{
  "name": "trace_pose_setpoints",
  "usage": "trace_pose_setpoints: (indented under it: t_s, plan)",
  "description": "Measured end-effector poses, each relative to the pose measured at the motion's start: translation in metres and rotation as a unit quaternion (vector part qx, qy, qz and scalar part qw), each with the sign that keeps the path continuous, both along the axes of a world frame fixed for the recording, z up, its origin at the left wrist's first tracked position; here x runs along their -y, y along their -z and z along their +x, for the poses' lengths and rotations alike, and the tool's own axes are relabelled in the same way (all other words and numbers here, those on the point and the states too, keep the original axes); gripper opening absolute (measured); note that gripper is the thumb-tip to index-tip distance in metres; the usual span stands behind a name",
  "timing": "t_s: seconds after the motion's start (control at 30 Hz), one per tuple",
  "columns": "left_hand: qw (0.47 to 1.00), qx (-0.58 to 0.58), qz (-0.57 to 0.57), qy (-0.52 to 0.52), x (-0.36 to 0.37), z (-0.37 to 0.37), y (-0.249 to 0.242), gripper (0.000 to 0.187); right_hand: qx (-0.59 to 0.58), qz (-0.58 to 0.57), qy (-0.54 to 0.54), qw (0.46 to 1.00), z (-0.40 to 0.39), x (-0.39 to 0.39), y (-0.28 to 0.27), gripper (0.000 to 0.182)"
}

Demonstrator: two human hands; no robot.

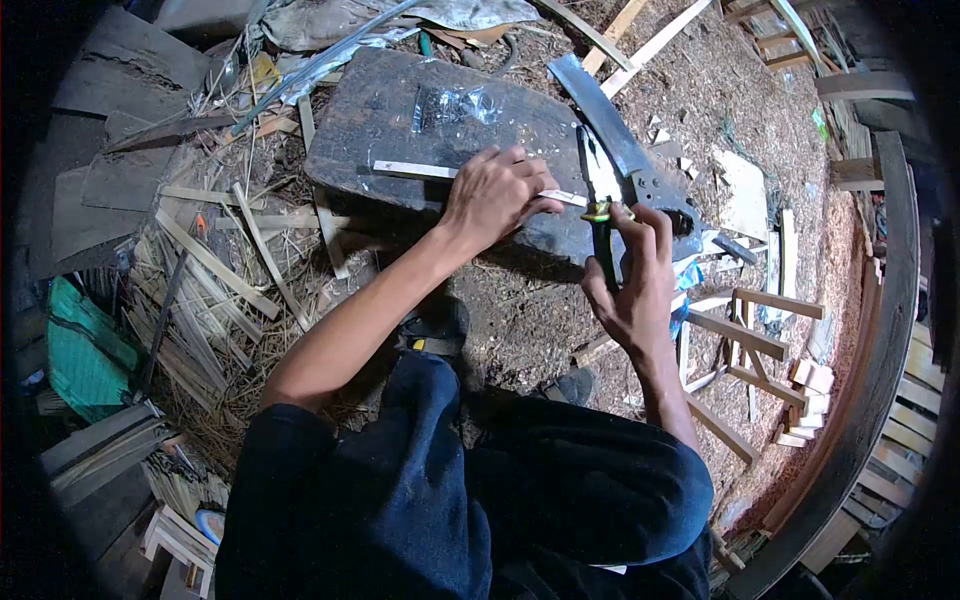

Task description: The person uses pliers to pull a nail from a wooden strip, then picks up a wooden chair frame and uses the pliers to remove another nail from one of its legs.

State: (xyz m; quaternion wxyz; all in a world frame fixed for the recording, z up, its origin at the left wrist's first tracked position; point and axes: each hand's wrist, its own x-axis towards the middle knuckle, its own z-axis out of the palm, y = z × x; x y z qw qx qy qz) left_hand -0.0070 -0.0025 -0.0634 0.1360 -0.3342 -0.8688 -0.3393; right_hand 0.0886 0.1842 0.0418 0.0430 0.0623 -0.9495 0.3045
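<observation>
Two hands work over a dark wooden block (400, 130). Left hand (495, 195) presses a thin wood strip (415, 169) flat, grip clamped on it. Right hand (635, 280) has its grip clamped on a green-handled knife (600, 215).

Lighting: bright, even light on the dark slab (400, 120) beneath the left hand (492, 195); glare on plastic just above it. Edges: heavy fisheye curvature, black vignetted corners. Focus: sharp between both hands, softer outward.

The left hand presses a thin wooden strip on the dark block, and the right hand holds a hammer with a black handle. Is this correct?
Not quite. In the head view the right hand holds a knife with a black handle, not a hammer. The left hand does press the thin wooden strip on the dark block.
</observation>
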Motion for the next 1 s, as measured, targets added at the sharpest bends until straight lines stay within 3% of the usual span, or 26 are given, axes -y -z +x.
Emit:
trace_pose_setpoints:
  t_s: [0.07,0.13,0.2,0.3,0.43,0.57,0.67,0.73,0.9,1.0]
  plan:
    - [1.0,0.01,-0.025,0.002,0.001,-0.001,-0.002,0.012,-0.001,0.043,-0.028,0.999,-0.002,-0.008,0.018,0.059]
    - [0.999,-0.013,-0.048,-0.002,0.001,-0.001,-0.007,0.015,0.069,0.068,-0.035,0.995,-0.005,-0.008,0.02,0.057]
    - [0.998,-0.002,-0.061,-0.006,0.001,-0.002,-0.008,0.018,0.034,0.03,-0.05,0.998,-0.008,-0.013,0.018,0.055]
    - [0.999,0.01,-0.05,-0.013,0.0,0.001,-0.004,0.019,0.036,-0.127,0.009,0.991,-0.008,-0.013,0.019,0.051]
    - [1.0,-0.011,-0.028,-0.007,0.001,0.0,-0.006,0.02,0.067,-0.105,0.081,0.989,-0.006,-0.013,0.032,0.048]
    - [1.0,0.0,-0.026,-0.003,0.0,-0.001,-0.006,0.019,0.03,-0.02,0.022,0.999,0.001,-0.002,0.041,0.051]
    - [0.999,-0.007,-0.033,-0.005,0.001,-0.001,-0.007,0.019,0.084,-0.061,0.06,0.993,-0.002,0.002,0.033,0.051]
    - [0.999,-0.001,-0.034,-0.001,0.001,-0.001,-0.007,0.02,0.023,-0.018,0.035,0.999,-0.004,-0.005,0.04,0.052]
    - [0.999,-0.004,-0.034,-0.005,0.0,-0.001,-0.004,0.019,0.108,-0.029,0.035,0.993,-0.003,0.001,0.03,0.053]
    - [0.999,-0.004,-0.034,-0.005,0.0,-0.001,-0.004,0.019,0.061,-0.008,0.031,0.998,-0.004,-0.004,0.036,0.054]
